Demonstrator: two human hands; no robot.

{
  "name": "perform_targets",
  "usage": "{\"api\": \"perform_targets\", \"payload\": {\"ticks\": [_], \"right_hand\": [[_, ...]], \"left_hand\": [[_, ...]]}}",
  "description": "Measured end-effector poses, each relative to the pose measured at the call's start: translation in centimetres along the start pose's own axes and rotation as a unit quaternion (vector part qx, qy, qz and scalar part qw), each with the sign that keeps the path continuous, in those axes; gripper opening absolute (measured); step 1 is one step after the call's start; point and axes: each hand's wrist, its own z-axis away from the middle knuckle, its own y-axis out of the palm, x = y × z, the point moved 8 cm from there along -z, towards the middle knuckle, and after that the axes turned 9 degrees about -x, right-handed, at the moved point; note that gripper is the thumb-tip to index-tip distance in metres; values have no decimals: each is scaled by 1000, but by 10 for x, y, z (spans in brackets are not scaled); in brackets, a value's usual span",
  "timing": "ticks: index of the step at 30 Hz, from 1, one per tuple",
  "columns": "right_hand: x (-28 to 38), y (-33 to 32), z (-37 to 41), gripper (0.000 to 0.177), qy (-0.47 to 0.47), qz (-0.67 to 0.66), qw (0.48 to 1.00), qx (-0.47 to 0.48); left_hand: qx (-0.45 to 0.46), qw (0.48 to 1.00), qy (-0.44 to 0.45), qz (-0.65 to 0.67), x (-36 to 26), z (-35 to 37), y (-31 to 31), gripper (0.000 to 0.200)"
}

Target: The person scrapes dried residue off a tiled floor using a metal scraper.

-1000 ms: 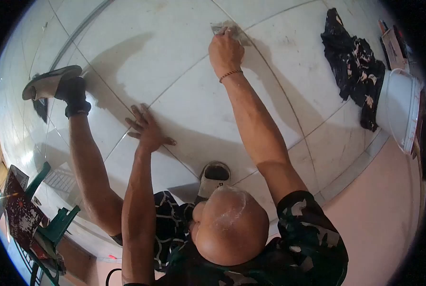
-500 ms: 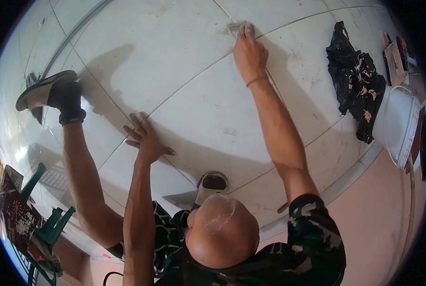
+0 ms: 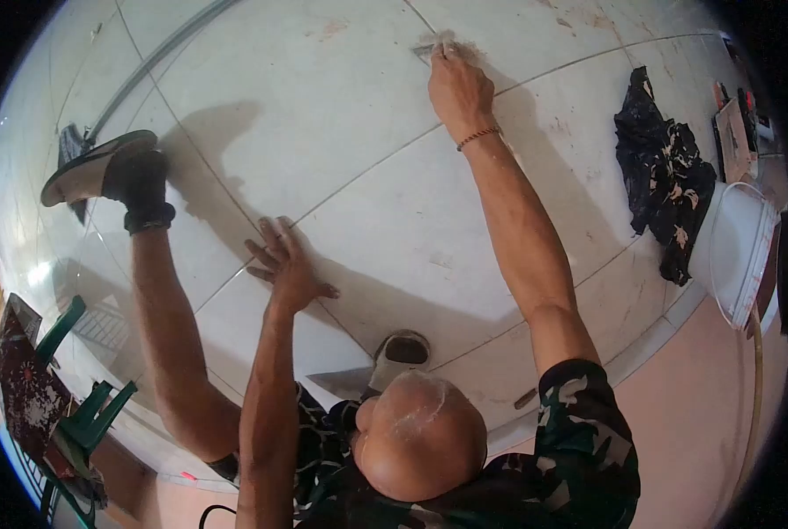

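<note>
My right hand (image 3: 461, 88) is far forward on the white tiled floor (image 3: 367, 203), its fingers pressed down together on a small grey flat piece (image 3: 423, 51) at a joint between tiles. Grey powder smears the tile around those fingertips; what kind of piece it is I cannot tell. My left hand (image 3: 286, 267) rests on the floor nearer to me, fingers spread over a crossing of joints, with nothing in it.
A black patterned cloth (image 3: 663, 172) lies at right, against a white bucket (image 3: 733, 242). A long grey pole (image 3: 160, 57) curves across the upper left. A green chair (image 3: 94, 423) stands at lower left. A short stick (image 3: 525, 398) lies by the wall edge.
My right hand has shifted slightly left at the joint, still pressing on the grey piece. My left hand keeps its place on the tiles. The whole view has tilted slightly.
</note>
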Motion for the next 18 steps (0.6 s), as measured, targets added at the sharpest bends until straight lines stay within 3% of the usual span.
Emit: {"api": "perform_targets", "payload": {"ticks": [3, 5, 6, 7, 9, 10, 12, 15, 18], "right_hand": [[27, -33, 28, 34, 31, -46, 997, 50], [48, -30, 75, 42, 3, -30, 994, 104], [55, -22, 84, 43, 11, -19, 982, 187], [61, -13, 84, 43, 10, -22, 981, 194], [72, -4, 72, 43, -6, -5, 992, 126], [81, 2, 54, 41, 6, 8, 984, 176], [96, 24, 11, 39, -18, -1, 993, 113], [113, 55, -62, 39, -2, -20, 982, 187], [110, 45, -48, 35, -11, -10, 990, 138]], "left_hand": [[-2, 999, -37, 26, -4, -12, 0, 143], [-122, 990, 21, 73, -18, -23, -17, 134], [-162, 984, 39, 58, -28, -37, -32, 124], [-186, 980, 67, 35, -37, -53, -43, 118], [-181, 981, 67, 22, -58, -81, -73, 117], [-179, 981, 63, 27, -57, -100, -74, 117], [-187, 980, 59, 23, -51, -123, -80, 120], [-141, 987, 41, 61, -50, -133, -91, 130], [-112, 992, 31, 48, -44, -135, -93, 140]]}}
